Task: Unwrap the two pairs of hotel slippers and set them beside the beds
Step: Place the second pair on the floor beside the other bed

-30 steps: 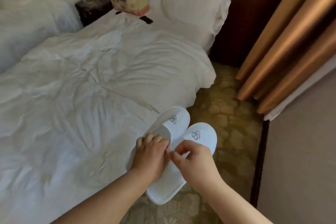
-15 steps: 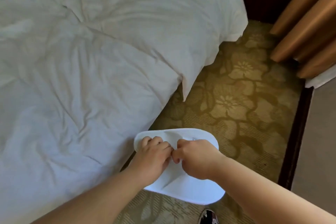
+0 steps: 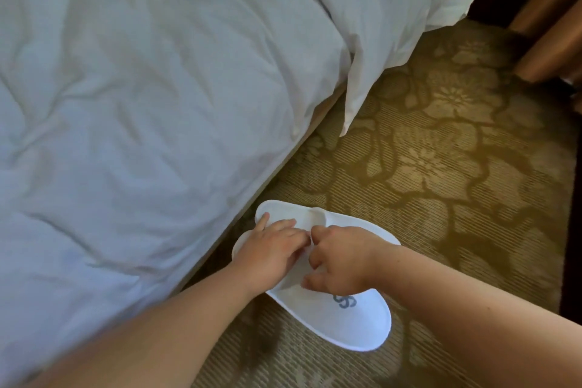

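White fabric slippers [image 3: 352,321] sit low at the carpet [image 3: 441,186], just beside the bed [image 3: 141,104]; I cannot tell if they touch the floor. The left hand [image 3: 271,250] lies across them with fingers fairly flat, and the right hand [image 3: 345,260] curls round their middle. They look light, soft and floppy, so mid-sole is probably the steadiest hold.

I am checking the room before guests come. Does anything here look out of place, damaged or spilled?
Nothing looks damaged or spilled. Only the white duvet is creased, and one corner hangs over the edge toward the carpet. The slippers are close together under the left hand and right hand.
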Motion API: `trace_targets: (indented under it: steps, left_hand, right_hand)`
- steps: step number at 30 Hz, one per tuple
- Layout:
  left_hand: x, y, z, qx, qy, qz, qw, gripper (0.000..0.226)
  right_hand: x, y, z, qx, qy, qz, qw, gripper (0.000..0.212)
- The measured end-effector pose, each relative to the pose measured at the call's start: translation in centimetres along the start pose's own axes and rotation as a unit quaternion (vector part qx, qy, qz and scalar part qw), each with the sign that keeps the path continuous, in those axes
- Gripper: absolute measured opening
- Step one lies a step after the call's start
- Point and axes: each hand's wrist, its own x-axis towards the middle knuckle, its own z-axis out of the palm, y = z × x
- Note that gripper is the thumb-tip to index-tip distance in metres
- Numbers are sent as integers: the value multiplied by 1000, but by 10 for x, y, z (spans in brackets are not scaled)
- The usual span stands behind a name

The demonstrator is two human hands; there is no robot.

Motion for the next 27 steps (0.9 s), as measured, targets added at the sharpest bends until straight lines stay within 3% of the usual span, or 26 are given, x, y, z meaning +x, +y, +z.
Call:
trace_targets:
  steps: [7,17,19,22,27]
  left_hand:
    - [20,-35,57,48,49,-14,998,25]
    - [34,-79,100,-58,23,-31,998,30]
    - [36,-90,94,-123,20,-87,988,27]
    - [41,-108,82,-274,7,-225,935,23]
    - [47,-136,81,-300,-32,-288,909,46]
  right_hand:
    - [49,19,60,-36,12,-2,999,31]
    - [104,29,138,11,29,75,997,33]
    - [111,30,150,19,8,80,997,33]
    - [124,28,161,30,-12,80,996,31]
    - [143,18,173,41,-34,82,995,29]
